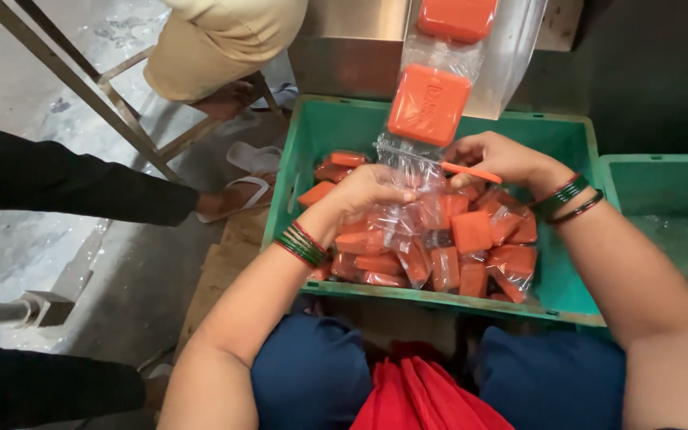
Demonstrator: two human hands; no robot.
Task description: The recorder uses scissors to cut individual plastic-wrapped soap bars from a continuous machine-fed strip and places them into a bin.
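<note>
Over the crate's point(575, 127) far-left half, the left hand point(368, 191) is closed on the clear wrap point(408, 163) below a hanging orange bar point(428, 104). The right hand point(495, 157) pinches what looks like a thin orange strip point(471, 172). Keep the wrap taut, hands well inside the crate's far edge; loose bars point(471, 231) fill the room below.

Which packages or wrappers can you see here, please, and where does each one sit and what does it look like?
Strip of clear plastic pouches: hangs above the green crate, each pouch with a square orange bar.
Lowest pouch: held between left hand and right hand, clear and crinkled.
Loose wrapped bars: heaped in the crate, orange blocks in clear film.
Second green crate: at right, with clear plastic inside.
</note>
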